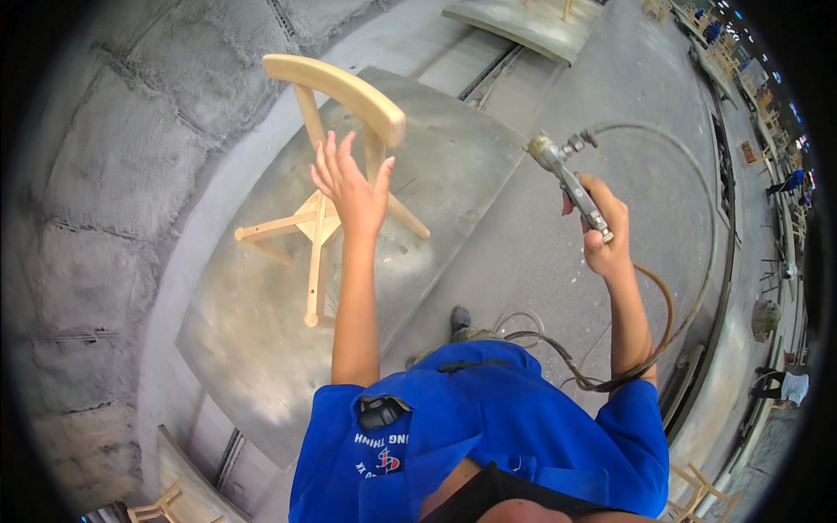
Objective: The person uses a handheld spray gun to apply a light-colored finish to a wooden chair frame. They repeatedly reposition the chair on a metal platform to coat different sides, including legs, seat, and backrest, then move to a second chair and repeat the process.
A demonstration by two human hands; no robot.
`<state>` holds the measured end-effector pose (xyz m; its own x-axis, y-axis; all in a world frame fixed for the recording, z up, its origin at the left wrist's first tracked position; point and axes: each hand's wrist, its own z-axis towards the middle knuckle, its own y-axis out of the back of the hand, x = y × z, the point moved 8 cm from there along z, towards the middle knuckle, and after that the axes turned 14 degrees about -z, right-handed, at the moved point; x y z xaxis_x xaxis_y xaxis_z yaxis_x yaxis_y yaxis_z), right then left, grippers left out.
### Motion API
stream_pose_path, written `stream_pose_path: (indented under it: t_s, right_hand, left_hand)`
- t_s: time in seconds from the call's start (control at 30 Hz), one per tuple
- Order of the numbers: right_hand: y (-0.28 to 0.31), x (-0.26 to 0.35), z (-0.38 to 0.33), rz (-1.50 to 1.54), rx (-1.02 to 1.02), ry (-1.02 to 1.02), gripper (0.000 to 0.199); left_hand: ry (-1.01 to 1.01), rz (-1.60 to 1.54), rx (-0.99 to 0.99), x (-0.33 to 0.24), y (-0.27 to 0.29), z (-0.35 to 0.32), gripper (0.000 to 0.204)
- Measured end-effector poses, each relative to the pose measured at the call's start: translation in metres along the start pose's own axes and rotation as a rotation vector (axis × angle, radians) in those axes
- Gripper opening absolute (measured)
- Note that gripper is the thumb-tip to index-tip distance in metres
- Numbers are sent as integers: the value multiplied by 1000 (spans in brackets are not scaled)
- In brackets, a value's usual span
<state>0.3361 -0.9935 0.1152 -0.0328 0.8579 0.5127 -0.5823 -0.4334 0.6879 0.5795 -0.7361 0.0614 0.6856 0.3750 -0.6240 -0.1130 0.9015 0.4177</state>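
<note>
A pale wooden chair frame (pixel 336 85) without a seat panel stands on a grey metal platform (pixel 253 366) to my left. Its curved backrest rises toward the far side, and its legs spread out below. In front of the backrest posts, my left hand (pixel 356 196) is raised with fingers spread, holding nothing; whether it touches the wood I cannot tell. My right hand (pixel 609 225) is wrapped around the handle of a metal spray gun (pixel 571 185), whose head points up and left toward the chair. A thin hose (pixel 671 135) loops from the gun's head back past my right forearm.
Brown and dark hoses (pixel 575 370) hang by my right arm. Rough, dusty panels (pixel 105 166) line the left side. Another platform (pixel 532 26) stands at the far end, and a further wooden frame (pixel 166 506) at lower left. People and more chairs are along the far right.
</note>
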Motion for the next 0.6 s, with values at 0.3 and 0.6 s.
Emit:
stream_pose_path:
  t_s: [0.3, 0.6]
  right_hand:
    - [-64, -16, 9, 368, 474, -55, 108]
    - [-198, -105, 15, 1338, 232, -801, 103]
  left_hand:
    - [513, 140, 454, 214, 6, -299, 49]
    - [1695, 240, 935, 143, 179, -706, 47]
